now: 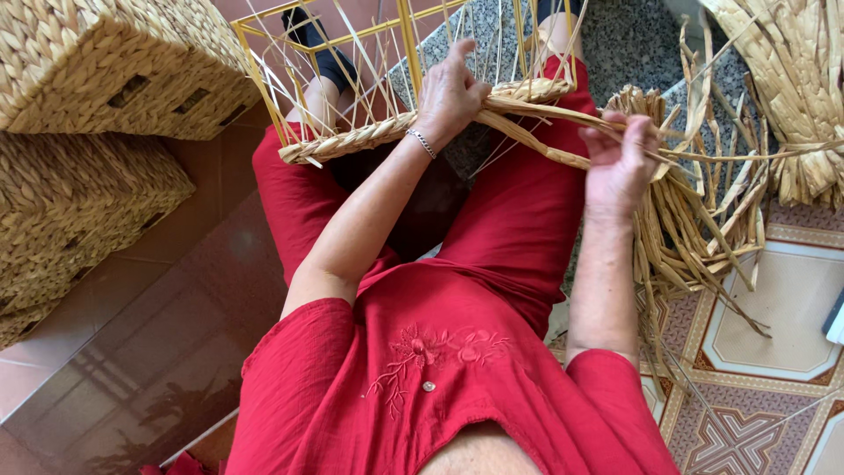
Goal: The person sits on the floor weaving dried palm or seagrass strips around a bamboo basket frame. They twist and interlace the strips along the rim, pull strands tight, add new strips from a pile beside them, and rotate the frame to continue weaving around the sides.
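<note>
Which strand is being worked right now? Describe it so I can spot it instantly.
Start at the yellow wire frame over the person's lap, with its braided rim. From under the left hand on that rim, one flat straw strand runs to the right hand. Unlike the loose bundle beside it, it is gripped.

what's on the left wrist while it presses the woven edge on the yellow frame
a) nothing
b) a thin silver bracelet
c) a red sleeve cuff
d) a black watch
b: a thin silver bracelet circles the wrist just below the left hand, which rests on the braided rim of the yellow wire frame; the forearm is bare, with no watch or cuff.
</note>
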